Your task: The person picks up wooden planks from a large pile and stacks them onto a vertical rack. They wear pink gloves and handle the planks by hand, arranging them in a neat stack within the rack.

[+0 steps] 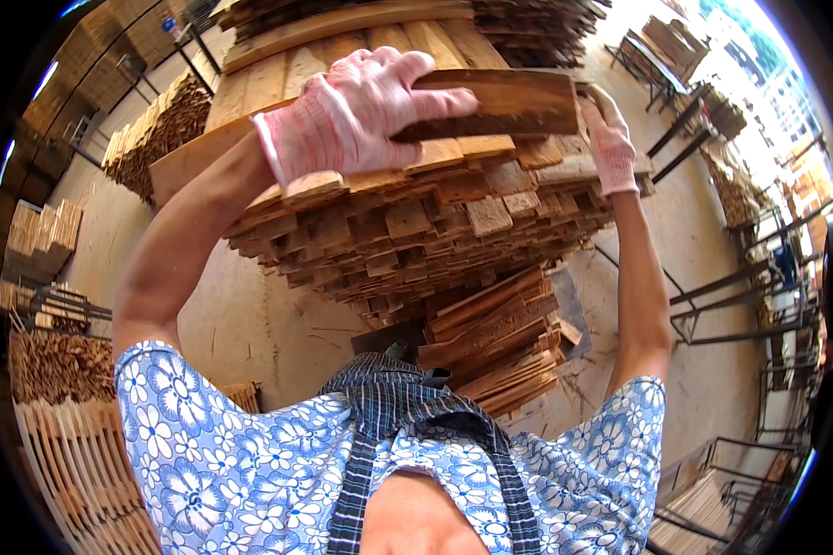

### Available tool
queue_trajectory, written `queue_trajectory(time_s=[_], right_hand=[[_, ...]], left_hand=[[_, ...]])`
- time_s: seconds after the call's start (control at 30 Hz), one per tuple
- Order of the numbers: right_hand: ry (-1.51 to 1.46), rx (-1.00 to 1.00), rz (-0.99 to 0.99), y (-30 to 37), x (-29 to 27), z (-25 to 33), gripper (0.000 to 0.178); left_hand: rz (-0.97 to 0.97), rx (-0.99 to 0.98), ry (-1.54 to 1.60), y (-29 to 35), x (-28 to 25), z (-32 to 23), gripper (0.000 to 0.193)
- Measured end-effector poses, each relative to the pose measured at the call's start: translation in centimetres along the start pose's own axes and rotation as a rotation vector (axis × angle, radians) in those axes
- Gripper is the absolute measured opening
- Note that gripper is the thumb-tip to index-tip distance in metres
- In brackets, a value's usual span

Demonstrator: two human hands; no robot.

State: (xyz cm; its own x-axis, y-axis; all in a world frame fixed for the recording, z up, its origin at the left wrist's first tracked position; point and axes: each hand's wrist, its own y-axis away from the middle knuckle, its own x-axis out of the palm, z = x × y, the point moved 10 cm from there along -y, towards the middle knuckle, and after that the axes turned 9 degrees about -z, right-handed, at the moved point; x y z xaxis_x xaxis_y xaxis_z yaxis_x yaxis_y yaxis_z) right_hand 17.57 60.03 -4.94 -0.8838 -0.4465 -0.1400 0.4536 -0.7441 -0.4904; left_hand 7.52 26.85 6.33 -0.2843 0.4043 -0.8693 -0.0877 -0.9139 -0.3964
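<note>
A brown wooden board (523, 100) with a dark, rough lower edge lies across the top of a big stack of boards (407, 222), tilted so that its face shows. My left hand (366, 111), in a white and pink knit glove, grips it from above, with the forefinger stretched along its face. At the board's right end is my right hand (609, 139), gloved alike, with its fingers bent around that end; the fingertips are partly hidden. A paler board (199, 153) sticks out to the left beneath my left wrist; whether it is the same piece I cannot tell.
Loose boards (495, 338) lie in a slanting heap on the floor below the stack. More timber is piled at the far side (537, 28), at the left (162, 125) and at the lower left (83, 472). Dark metal racks (731, 301) stand along the right.
</note>
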Motion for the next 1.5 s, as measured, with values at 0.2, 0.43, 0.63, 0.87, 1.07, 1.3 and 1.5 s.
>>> queue_trajectory(time_s=[0.2,0.43,0.63,0.87,1.07,1.3,1.5], right_hand=[[0.138,0.587,-0.179,22.0,-10.7,-22.8,0.043],[0.517,1.024,0.049,62.3,-7.0,-34.8,0.038],[0.071,1.562,0.114,67.7,9.3,-34.4,0.044],[0.317,1.755,0.084,62.4,14.2,-45.8,0.071],[0.356,1.751,0.082,59.8,13.8,-48.7,0.065],[-0.166,1.377,-0.019,57.0,7.8,-38.1,0.045],[-0.689,1.431,-0.446,57.8,-2.2,-20.8,0.040]], left_hand=[[0.008,-0.016,0.348,-0.9,7.3,2.4,0.055],[0.136,-0.181,0.421,2.3,2.2,2.9,0.056],[0.154,-0.303,0.370,3.0,-0.8,5.3,0.069],[0.090,-0.369,0.412,2.6,2.5,6.0,0.070],[0.116,-0.362,0.454,3.5,4.2,5.2,0.070],[0.033,-0.365,0.554,3.6,0.9,5.5,0.071],[0.131,-0.255,0.370,1.6,1.6,3.0,0.061]])
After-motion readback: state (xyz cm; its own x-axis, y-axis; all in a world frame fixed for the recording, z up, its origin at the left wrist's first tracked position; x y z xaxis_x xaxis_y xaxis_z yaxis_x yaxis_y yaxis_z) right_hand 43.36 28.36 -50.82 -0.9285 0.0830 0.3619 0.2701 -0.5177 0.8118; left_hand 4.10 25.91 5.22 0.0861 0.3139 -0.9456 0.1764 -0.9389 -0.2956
